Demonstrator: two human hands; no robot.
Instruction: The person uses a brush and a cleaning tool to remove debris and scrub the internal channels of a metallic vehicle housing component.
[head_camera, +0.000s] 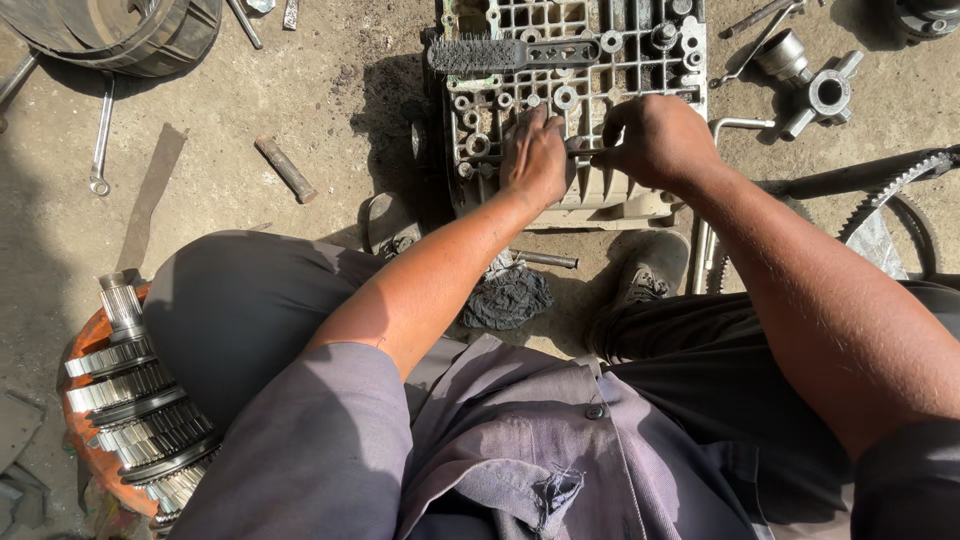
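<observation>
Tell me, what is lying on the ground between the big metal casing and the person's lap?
In the head view, a dark crumpled rag and a short metal rod lie on the dirt between the ribbed metal casing and the lap.

Matt cast-metal housing (580, 60) w/ wire brush (510, 55); shiny steel gear shaft (135, 410); rough concrete floor (250, 90).
</observation>
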